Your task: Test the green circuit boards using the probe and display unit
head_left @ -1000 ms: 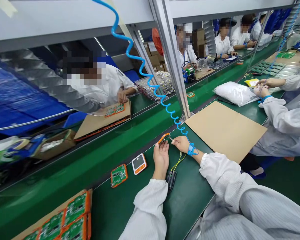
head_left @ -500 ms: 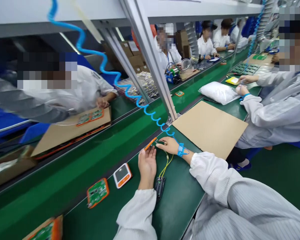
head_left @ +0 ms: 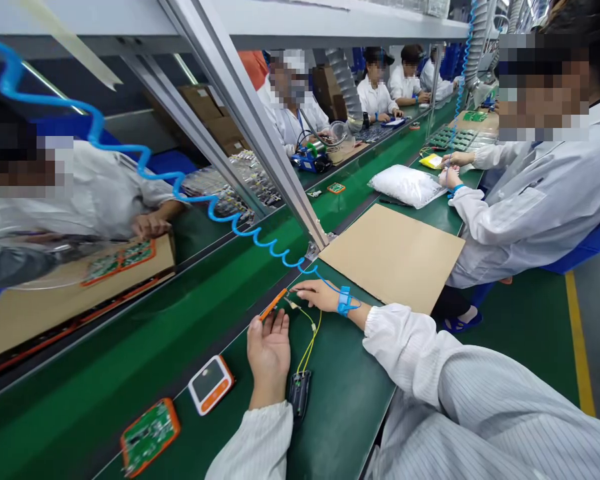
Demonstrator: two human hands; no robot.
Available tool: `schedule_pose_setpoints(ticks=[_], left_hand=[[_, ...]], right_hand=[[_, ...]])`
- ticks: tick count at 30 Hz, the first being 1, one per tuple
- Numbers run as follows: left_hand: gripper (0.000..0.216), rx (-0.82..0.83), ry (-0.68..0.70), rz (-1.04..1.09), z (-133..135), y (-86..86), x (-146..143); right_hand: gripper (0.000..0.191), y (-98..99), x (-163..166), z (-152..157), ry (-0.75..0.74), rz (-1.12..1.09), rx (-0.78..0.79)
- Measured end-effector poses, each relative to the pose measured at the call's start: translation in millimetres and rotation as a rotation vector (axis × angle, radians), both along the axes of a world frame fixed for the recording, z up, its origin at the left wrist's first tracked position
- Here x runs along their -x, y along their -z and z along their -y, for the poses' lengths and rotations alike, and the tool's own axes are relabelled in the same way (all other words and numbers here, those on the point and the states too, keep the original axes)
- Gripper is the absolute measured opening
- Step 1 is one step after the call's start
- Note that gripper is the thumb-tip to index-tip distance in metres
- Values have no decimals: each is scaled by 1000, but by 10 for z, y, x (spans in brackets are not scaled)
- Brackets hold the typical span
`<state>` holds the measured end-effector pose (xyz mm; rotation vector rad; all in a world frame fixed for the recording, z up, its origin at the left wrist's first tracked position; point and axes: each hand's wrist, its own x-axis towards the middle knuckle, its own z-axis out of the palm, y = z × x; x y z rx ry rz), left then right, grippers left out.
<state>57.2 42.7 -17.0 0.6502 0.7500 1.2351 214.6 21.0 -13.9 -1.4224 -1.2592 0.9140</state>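
My left hand (head_left: 269, 353) lies palm-up on the green bench, fingers stretched toward a thin orange part (head_left: 273, 303) at the bench's edge. My right hand (head_left: 316, 294), with a blue wrist strap (head_left: 344, 301), rests flat just right of that orange part, fingertips by it. Yellow wires (head_left: 307, 337) run from between my hands down to a black battery holder (head_left: 299, 394) beside my left wrist. A white and orange device (head_left: 211, 384) and an orange-framed green circuit board (head_left: 149, 436) lie left of my left arm.
A blue coiled cord (head_left: 220, 217) rises from the strap to the upper left. A cardboard sheet (head_left: 395, 257) lies to the right, with a white bag (head_left: 405, 185) beyond. A co-worker in white (head_left: 525, 200) sits at right; others work across the conveyor (head_left: 130, 333). An aluminium post (head_left: 260, 140) stands ahead.
The view has swung right, so everything slid left in frame. My left hand has opened palm-up and drawn back from the orange part; my right hand has flattened beside it.
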Motion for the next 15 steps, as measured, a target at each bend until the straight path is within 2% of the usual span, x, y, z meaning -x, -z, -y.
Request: schedule_pose_setpoints(ticks=[5,15], left_hand=[[24,10,9,19,0,6,4],[29,9,29,88,21,27,-2]], right_hand=[[24,-61,-30,25,102,-13,52],[22,-33,-50,21,98,100,-7]])
